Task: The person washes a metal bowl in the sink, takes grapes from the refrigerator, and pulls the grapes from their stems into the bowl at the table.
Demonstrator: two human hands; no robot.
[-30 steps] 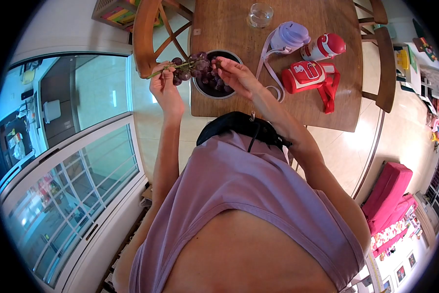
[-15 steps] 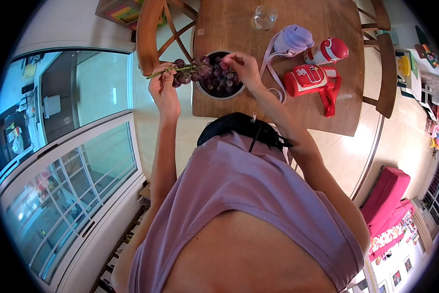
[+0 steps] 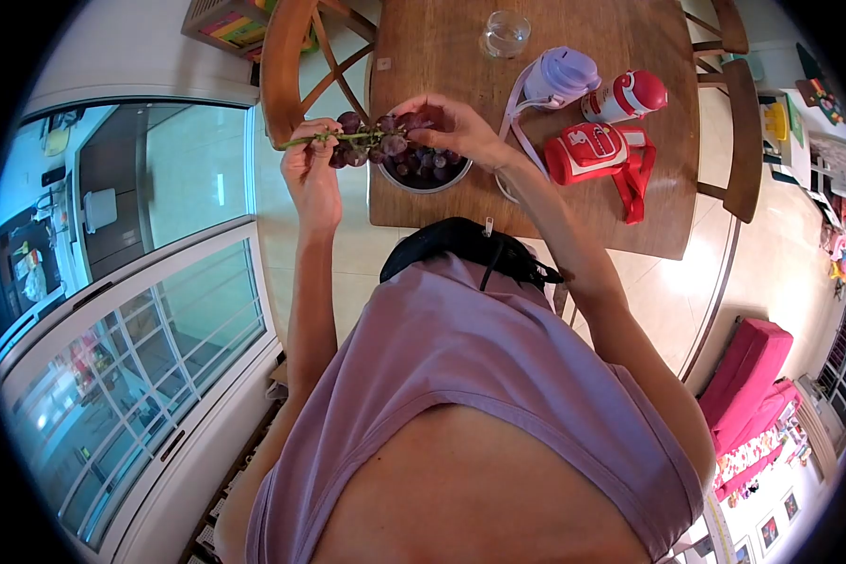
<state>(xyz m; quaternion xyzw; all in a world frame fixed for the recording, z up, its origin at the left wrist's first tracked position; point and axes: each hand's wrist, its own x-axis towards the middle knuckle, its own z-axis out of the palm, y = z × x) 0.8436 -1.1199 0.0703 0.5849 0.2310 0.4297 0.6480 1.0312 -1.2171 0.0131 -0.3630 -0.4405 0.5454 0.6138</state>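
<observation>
My left hand (image 3: pixel 312 174) is closed around the green stem (image 3: pixel 296 143) of a bunch of dark red grapes (image 3: pixel 355 150), held level past the table's left edge. The bunch reaches over the left side of a round bowl (image 3: pixel 421 190) with a pale rim. Loose dark grapes (image 3: pixel 440 167) lie inside the bowl. At the bunch's right end, my right hand (image 3: pixel 460 130) has its fingers curled round a grape, above the bowl. The fingertips are partly hidden among the fruit.
On the wooden table (image 3: pixel 442 56) stand a clear glass (image 3: pixel 507 34), a lilac bottle (image 3: pixel 562 77) with a strap and a red-and-white bottle (image 3: pixel 627 96). A red bottle pouch (image 3: pixel 587 152) lies nearby. Wooden chairs (image 3: pixel 744 141) flank the table; a glazed sliding door (image 3: pixel 150 348) is at left.
My right hand has moved left and slightly up from the grapes in the bowl to the end of the bunch. My left hand keeps the stem, nearly unmoved.
</observation>
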